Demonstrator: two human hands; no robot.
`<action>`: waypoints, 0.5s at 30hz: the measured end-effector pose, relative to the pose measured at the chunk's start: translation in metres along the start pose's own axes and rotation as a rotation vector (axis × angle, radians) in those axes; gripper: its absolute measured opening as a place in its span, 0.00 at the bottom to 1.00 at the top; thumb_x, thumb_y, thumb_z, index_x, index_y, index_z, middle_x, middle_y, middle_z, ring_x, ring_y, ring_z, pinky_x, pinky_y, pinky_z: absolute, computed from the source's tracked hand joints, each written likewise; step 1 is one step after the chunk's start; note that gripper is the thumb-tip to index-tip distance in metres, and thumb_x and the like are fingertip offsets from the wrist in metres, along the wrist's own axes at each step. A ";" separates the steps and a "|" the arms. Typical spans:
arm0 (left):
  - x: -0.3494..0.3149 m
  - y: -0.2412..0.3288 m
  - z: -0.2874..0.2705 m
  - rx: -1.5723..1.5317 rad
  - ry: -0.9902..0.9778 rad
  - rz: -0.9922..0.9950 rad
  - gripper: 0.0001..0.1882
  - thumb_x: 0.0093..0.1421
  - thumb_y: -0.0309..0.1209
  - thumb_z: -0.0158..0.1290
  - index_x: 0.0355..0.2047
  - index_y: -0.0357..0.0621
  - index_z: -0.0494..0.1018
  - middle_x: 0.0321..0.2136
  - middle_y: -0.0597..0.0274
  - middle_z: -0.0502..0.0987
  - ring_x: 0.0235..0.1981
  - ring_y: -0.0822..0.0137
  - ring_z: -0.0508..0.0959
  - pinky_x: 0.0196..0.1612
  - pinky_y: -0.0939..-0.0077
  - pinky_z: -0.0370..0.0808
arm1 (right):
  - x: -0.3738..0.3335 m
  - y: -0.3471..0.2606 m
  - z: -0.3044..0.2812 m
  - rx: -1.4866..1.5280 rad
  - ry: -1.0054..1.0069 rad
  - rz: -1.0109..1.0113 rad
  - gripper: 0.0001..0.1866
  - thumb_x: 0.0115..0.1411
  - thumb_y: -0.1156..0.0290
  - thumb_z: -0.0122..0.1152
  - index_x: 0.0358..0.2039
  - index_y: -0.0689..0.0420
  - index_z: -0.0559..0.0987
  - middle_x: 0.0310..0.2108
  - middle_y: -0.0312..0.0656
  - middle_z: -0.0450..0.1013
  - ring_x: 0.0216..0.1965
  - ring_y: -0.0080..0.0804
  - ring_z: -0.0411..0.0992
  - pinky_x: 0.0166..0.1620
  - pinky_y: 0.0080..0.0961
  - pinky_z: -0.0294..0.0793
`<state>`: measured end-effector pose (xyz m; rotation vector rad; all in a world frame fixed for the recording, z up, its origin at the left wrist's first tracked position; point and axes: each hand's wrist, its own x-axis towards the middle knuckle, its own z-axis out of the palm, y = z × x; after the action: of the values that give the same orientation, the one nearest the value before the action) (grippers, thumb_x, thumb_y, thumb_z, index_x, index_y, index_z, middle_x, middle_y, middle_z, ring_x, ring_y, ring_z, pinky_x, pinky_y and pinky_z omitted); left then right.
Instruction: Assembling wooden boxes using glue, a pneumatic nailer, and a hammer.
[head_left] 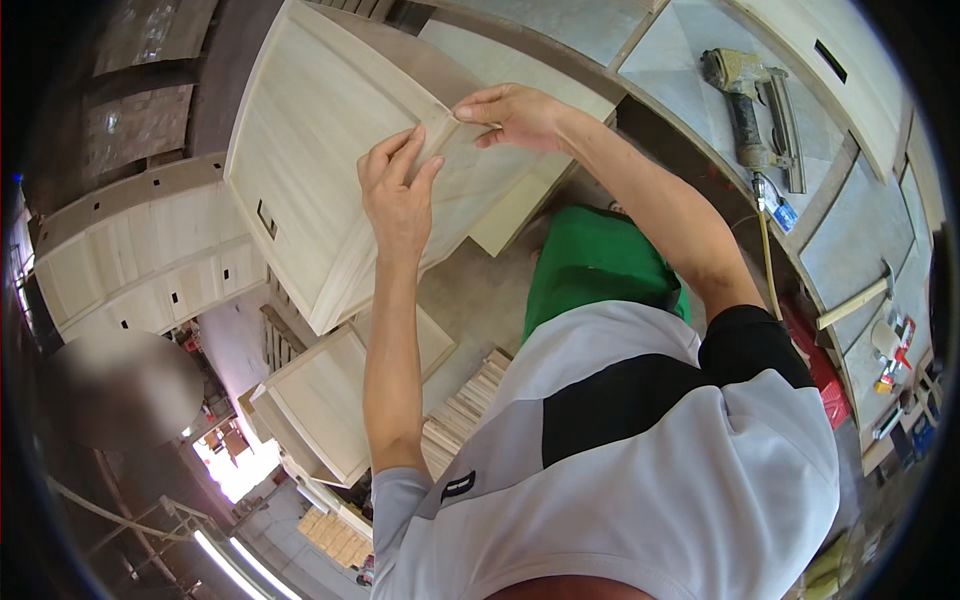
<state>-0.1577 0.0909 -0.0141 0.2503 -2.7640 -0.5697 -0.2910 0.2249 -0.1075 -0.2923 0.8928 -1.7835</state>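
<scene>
A large pale wooden box [310, 150] stands tilted in the view before me, with a framed front and a small dark slot near its left edge. My left hand [395, 190] is at its near corner, with bent fingers and thumb on either side of the edge strip. Just to the right, my right hand [520, 118] pinches the same corner between thumb and fingers. Whether a small piece sits in either pinch is hidden. A lighter wooden panel [515, 210] shows below and behind the box.
On the grey-topped bench [860, 250] at right lie a nail gun [745, 110] with a yellow hose and a hammer [855, 305]. More wooden boxes [150, 255] stand at left. A stack of wooden strips [465, 405] and another box [320, 400] are below my left arm.
</scene>
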 end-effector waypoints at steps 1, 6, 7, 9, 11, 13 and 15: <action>0.000 0.000 0.000 -0.037 -0.001 -0.011 0.20 0.46 0.27 0.62 0.43 0.45 0.77 0.40 0.65 0.74 0.43 0.64 0.68 0.45 0.71 0.68 | 0.002 0.000 -0.001 0.010 -0.018 0.001 0.17 0.59 0.62 0.59 0.44 0.60 0.75 0.48 0.38 0.69 0.49 0.27 0.65 0.46 0.27 0.69; 0.002 0.001 0.002 -0.044 0.016 0.012 0.20 0.46 0.25 0.62 0.42 0.44 0.77 0.39 0.66 0.74 0.42 0.65 0.68 0.44 0.73 0.69 | 0.009 0.004 -0.006 0.017 -0.053 0.021 0.09 0.60 0.64 0.57 0.37 0.55 0.78 0.36 0.28 0.70 0.38 0.18 0.64 0.39 0.22 0.69; 0.002 0.001 0.002 -0.058 0.014 -0.003 0.20 0.46 0.25 0.62 0.42 0.44 0.77 0.39 0.67 0.74 0.42 0.66 0.68 0.44 0.74 0.69 | 0.010 0.004 -0.007 0.024 -0.077 0.014 0.09 0.60 0.64 0.57 0.37 0.55 0.78 0.36 0.28 0.70 0.38 0.18 0.64 0.39 0.22 0.69; 0.002 0.001 0.003 -0.059 0.013 -0.017 0.20 0.46 0.25 0.62 0.42 0.44 0.77 0.39 0.67 0.74 0.42 0.66 0.68 0.43 0.74 0.69 | 0.012 0.005 -0.009 0.048 -0.097 0.012 0.08 0.60 0.64 0.57 0.36 0.54 0.78 0.35 0.27 0.70 0.37 0.17 0.65 0.38 0.21 0.68; 0.003 0.002 0.004 -0.068 0.012 -0.027 0.20 0.45 0.25 0.62 0.42 0.44 0.77 0.39 0.67 0.74 0.41 0.66 0.68 0.43 0.74 0.69 | 0.013 0.005 -0.010 0.045 -0.102 0.019 0.08 0.60 0.64 0.58 0.35 0.54 0.78 0.34 0.27 0.70 0.36 0.17 0.65 0.38 0.21 0.68; 0.003 0.001 0.004 -0.062 0.010 -0.021 0.20 0.46 0.25 0.62 0.42 0.44 0.77 0.39 0.67 0.74 0.42 0.66 0.68 0.43 0.74 0.69 | 0.014 0.005 -0.010 0.039 -0.108 0.022 0.08 0.60 0.64 0.58 0.35 0.54 0.78 0.34 0.27 0.71 0.36 0.17 0.65 0.38 0.21 0.68; 0.003 0.001 0.003 -0.047 0.011 -0.013 0.20 0.46 0.25 0.62 0.42 0.45 0.77 0.39 0.67 0.74 0.42 0.66 0.68 0.43 0.74 0.69 | 0.014 0.005 -0.010 0.033 -0.106 0.029 0.08 0.60 0.64 0.58 0.35 0.53 0.78 0.35 0.27 0.71 0.36 0.17 0.65 0.38 0.21 0.69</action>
<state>-0.1622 0.0920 -0.0158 0.2596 -2.7365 -0.6337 -0.2990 0.2159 -0.1214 -0.3472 0.7878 -1.7376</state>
